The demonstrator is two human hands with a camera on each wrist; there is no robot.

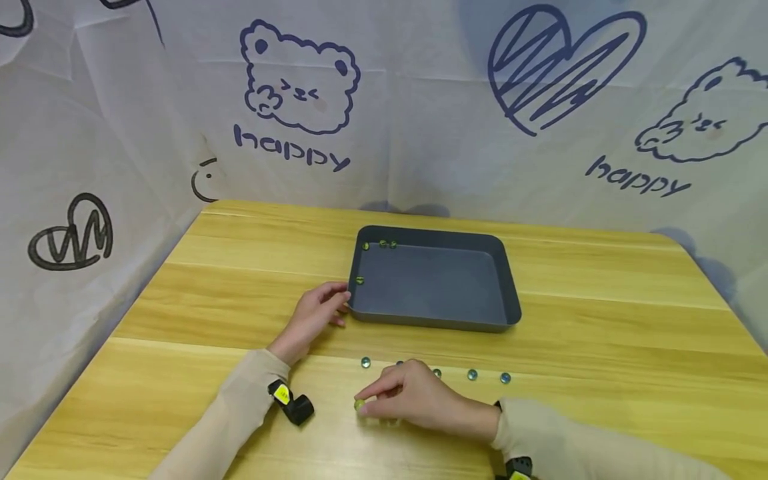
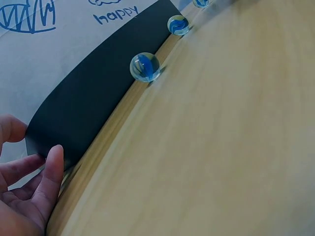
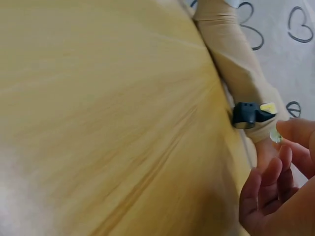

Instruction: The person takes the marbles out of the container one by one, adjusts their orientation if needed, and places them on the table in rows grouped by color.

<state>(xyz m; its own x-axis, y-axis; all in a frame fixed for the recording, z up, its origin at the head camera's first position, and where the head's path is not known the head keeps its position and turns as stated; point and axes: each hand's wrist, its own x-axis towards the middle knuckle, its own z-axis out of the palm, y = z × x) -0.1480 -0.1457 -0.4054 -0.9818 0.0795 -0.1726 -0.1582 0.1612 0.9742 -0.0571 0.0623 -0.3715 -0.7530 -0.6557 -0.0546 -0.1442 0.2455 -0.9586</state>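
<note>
My right hand (image 1: 420, 400) pinches a yellow-green glass marble (image 1: 359, 405) between thumb and fingertips, above the near part of the table. In the right wrist view the marble (image 3: 275, 135) looks clear with a greenish tint, and the other fingers curl below it. My left hand (image 1: 315, 313) touches the near left corner of a dark grey rectangular tray (image 1: 435, 320), its fingers (image 2: 54, 162) resting against the wall. Inside the tray, several yellow-green marbles (image 1: 360, 281) lie along the left and far left edges.
A row of glass marbles with blue swirls, including one marble (image 1: 366, 363) at the left end and another marble (image 1: 506, 378) at the right, lies between tray and right hand. My right hand partly hides the row. White cloth (image 1: 432, 133) with drawings hangs behind the wooden table (image 1: 600, 300).
</note>
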